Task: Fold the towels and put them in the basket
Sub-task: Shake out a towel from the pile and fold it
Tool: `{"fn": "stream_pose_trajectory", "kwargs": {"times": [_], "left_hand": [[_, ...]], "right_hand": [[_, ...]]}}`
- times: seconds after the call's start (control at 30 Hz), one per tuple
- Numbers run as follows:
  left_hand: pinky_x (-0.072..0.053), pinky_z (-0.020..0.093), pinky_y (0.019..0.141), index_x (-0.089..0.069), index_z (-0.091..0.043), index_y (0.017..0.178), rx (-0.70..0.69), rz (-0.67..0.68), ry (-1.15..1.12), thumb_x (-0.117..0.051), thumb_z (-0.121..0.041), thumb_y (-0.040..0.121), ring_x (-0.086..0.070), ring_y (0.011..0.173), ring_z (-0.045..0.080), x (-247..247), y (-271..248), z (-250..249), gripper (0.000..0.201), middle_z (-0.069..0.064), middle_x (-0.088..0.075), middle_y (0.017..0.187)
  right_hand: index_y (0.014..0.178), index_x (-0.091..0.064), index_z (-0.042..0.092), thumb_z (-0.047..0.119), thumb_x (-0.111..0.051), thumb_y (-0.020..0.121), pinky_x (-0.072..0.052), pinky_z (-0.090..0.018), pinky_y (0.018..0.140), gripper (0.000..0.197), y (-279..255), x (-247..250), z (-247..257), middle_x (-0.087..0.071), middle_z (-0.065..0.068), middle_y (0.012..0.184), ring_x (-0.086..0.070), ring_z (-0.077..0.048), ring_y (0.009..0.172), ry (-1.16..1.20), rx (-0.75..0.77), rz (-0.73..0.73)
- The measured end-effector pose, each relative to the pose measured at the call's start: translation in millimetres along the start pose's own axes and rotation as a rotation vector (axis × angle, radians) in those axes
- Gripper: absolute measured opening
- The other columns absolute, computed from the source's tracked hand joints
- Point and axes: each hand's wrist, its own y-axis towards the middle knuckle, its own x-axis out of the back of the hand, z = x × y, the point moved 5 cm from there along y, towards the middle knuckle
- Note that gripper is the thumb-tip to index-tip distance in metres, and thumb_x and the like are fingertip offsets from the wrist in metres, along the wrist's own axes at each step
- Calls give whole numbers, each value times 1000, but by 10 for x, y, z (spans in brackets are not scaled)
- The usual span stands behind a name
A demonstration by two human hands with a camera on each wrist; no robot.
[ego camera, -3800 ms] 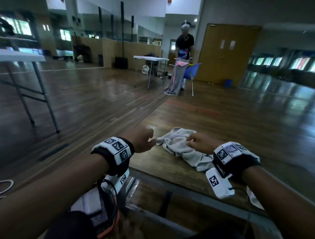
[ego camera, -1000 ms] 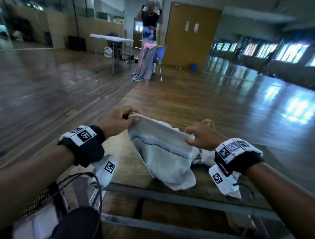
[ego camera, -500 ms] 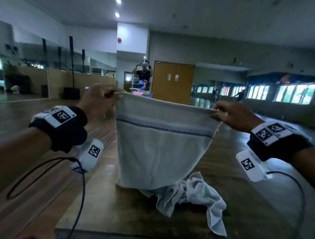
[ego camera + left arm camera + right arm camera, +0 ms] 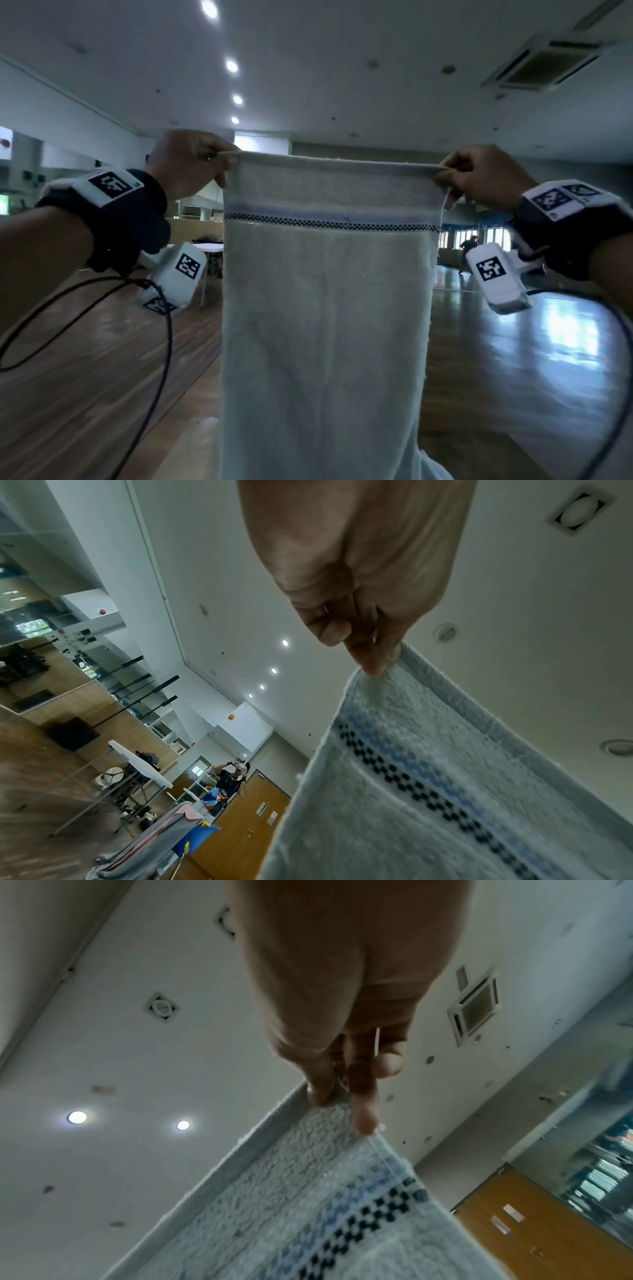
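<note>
A pale grey towel [image 4: 325,308] with a blue band and a black checked stripe near its top hangs spread out in front of me, held high. My left hand [image 4: 191,164] pinches its top left corner and my right hand [image 4: 479,178] pinches its top right corner. In the left wrist view the left hand [image 4: 363,631] nips the towel [image 4: 428,791] corner between thumb and finger. In the right wrist view the right hand [image 4: 346,1085] holds the towel [image 4: 308,1204] edge the same way. The towel's lower end runs out of view. No basket shows.
Wooden floor [image 4: 85,377] spreads around. A white folding table [image 4: 140,764] stands far off, with another person [image 4: 229,777] and a blue chair [image 4: 195,837] draped with cloth near a wooden door [image 4: 246,831]. Cables [image 4: 161,359] hang from my wrists.
Both hands have lifted the towel from the table up to eye height and pulled it flat between them. My view has tilted upward, so the table and the crumpled cloth have dropped out of sight.
</note>
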Motion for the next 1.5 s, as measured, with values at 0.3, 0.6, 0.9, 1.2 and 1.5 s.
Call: {"fn": "stream_pose_trajectory", "kwargs": {"times": [0.3, 0.6, 0.9, 1.2, 1.5], "left_hand": [[-52, 17, 48, -65, -2, 104, 273, 270, 2, -62, -10, 87, -70, 72, 20, -389, -374, 375, 19, 15, -70, 92], [-48, 10, 46, -65, 5, 99, 288, 287, 68, -62, 0, 85, -59, 67, 15, -742, -756, 682, 16, 21, -66, 99], [-59, 28, 58, -62, -2, 107, 171, -82, -19, -63, -14, 88, -66, 87, 25, -548, -446, 358, 23, 14, -65, 106], [-54, 28, 66, -65, -1, 105, 132, 60, 158, -60, -10, 88, -63, 84, 24, -646, -726, 530, 20, 16, -67, 100], [-37, 18, 57, -65, 0, 94, 204, 216, 191, -55, -9, 90, -52, 76, 18, -1114, -1288, 1249, 15, 11, -60, 87]], "right_hand": [[83, -63, 13, 9, -64, 86, -45, -18, 41, 5, -218, -544, -500, -67, 5, 52, -62, -1, 45, 158, -251, 216], [82, -58, 10, -3, -56, 88, -59, -33, 61, 14, -666, -947, -794, -64, -21, 93, -68, -35, 78, 295, -449, 191], [86, -59, 14, 4, -58, 88, -59, -27, 56, 10, -339, -508, -505, -67, -7, 77, -68, -9, 54, 335, -285, -81], [97, -62, 9, 9, -58, 89, -53, -17, 46, 9, -652, -744, -503, -65, -6, 79, -64, -8, 50, 238, -269, 38], [89, -62, 12, 7, -57, 89, -45, -26, 52, 8, -1033, -1632, -1023, -64, -7, 75, -60, -18, 59, 252, -357, 323]]}}
